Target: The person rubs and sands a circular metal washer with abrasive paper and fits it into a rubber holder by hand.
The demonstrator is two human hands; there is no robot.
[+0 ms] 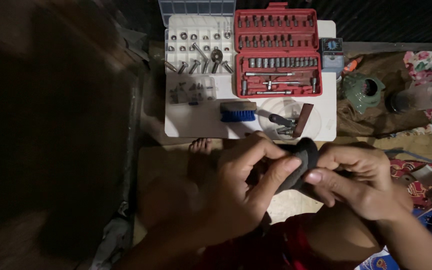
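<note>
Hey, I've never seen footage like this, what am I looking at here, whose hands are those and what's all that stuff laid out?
This is one picture from a camera worn on a person's head, looking down at their own bare hands. The left hand and right hand together hold a dark rounded part. Beyond them lies a white board carrying an open red socket set case, a clear organizer box of bolts and nuts, a blue brush and a clear round dish with small tools. The picture's left side is too dark to read.

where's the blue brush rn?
In the head view, the blue brush lies on the white board, centre frame, just below the red socket set and left of the clear round dish.
</note>
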